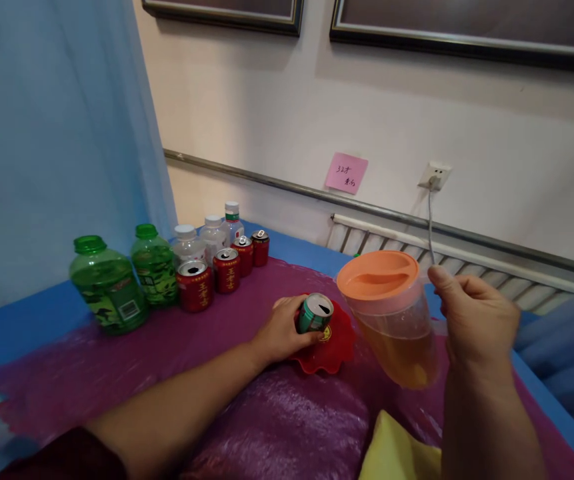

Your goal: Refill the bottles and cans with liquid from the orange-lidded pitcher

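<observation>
My left hand (287,327) is wrapped round a green drink can (315,313) whose top is open. Beneath the can lies a red wavy-edged plate (339,327); whether the can touches it I cannot tell. To the right, my right hand (477,313) grips the handle side of a clear plastic pitcher (391,327) with an orange lid (379,275). Amber liquid fills its lower part, and the pitcher tilts with its lid toward the can. The handle itself is mostly hidden by my fingers.
Several red cans (195,287) stand in a row at the left, in front of white-capped bottles (185,247) and two green bottles (109,287). A yellow cloth (399,450) lies near me on the purple plastic sheet (287,427). Behind are a radiator (367,237) and a plugged socket (435,176).
</observation>
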